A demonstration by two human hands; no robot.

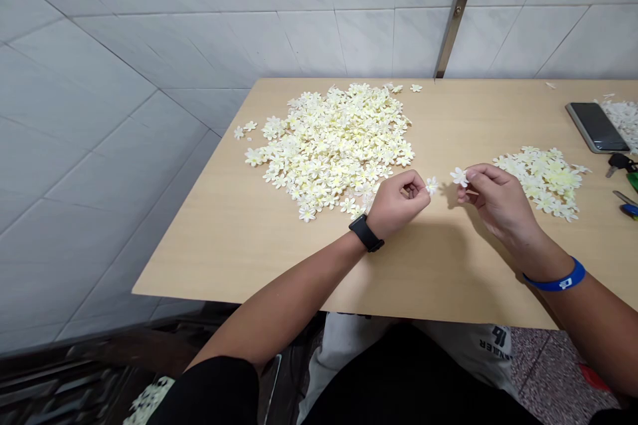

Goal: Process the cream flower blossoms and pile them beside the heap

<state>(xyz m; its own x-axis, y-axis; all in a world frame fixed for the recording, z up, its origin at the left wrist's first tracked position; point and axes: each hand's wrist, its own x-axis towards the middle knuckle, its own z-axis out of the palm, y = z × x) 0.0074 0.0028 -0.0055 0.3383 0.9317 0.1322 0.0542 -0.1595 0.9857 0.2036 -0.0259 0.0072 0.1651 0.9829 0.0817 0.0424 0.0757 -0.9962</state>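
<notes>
My left hand (399, 200), with a black watch (366, 233) on its wrist, pinches a small white flower (431, 186) at its fingertips. Across a short gap, my right hand (498, 202) grips another white flower (459, 177) between thumb and finger. Both flowers are held a little above the wooden table (419, 265). A large heap of white and pale yellow flowers (339, 139) spreads just beyond my left hand. A smaller pile of such flowers (545, 180) lies to the right of my right hand.
A phone (597, 127) lies at the far right, beside a pile of small white pieces (623, 121). Keys (621, 163) and a blue-handled tool (629, 210) are near the right edge. A tiled wall (309, 40) with a metal strip (456, 13) borders the table's back.
</notes>
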